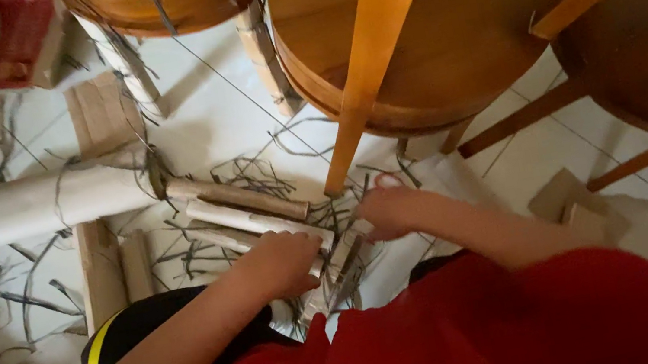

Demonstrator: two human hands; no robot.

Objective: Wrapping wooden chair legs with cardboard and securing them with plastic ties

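Head view: both hands (285,260) (391,207) on paper-wrapped sticks (260,219)

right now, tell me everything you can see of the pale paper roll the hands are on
The pale paper roll is a long, narrow tube of what looks like rolled kraft paper, beige and creased. It lies flat on the white tiled floor, slanting from upper left down to lower right, among thin dark strips. A darker brown roll lies just above it, roughly parallel. The left hand closes over its lower right end; the right hand rests just beyond that end, contact unclear.
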